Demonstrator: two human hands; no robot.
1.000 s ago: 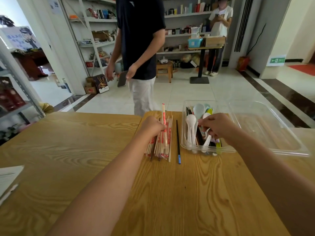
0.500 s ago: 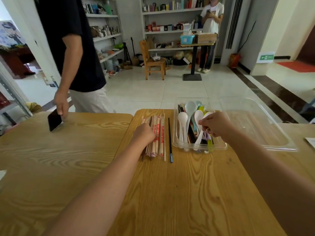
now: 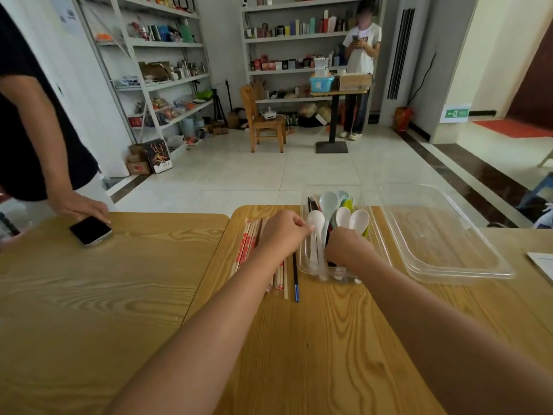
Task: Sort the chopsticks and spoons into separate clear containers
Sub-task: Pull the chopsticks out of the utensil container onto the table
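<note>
The spoons and some dark chopsticks (image 3: 312,203) stand mixed in a narrow clear container (image 3: 382,245) of thin glossy plastic at the far edge of the wooden table (image 3: 314,339). The right hand (image 3: 347,247) reaches down into it. Its fingers are curled among the handles, and its own back hides them, so I cannot tell what it grips, if anything. The left hand (image 3: 282,232) sits in a loose fist against the container's left wall. Its thumb and forefinger are drawn together just beside the white spoon (image 3: 316,220), and I cannot tell whether they pinch a handle or the rim. Behind the white spoon rise a pale blue spoon (image 3: 328,202), two more white spoons (image 3: 351,217) and the green and yellow spoons (image 3: 348,204), all smooth with rounded oval bowls. Under the left wrist lie the wooden chopsticks (image 3: 248,244), pale slim sticks in paper sleeves printed red, side by side on the table. Between them and the container lies a single dark chopstick with a blue tip (image 3: 295,277). To the right, just beside the narrow one, is a wide shallow clear container (image 3: 460,275) with rounded corners and a flared rim. The table has bold yellow-brown grain and abuts a second table (image 3: 104,280) on the left, where another person's hand (image 3: 80,208) touches a black phone (image 3: 90,230) lying flat.
</note>
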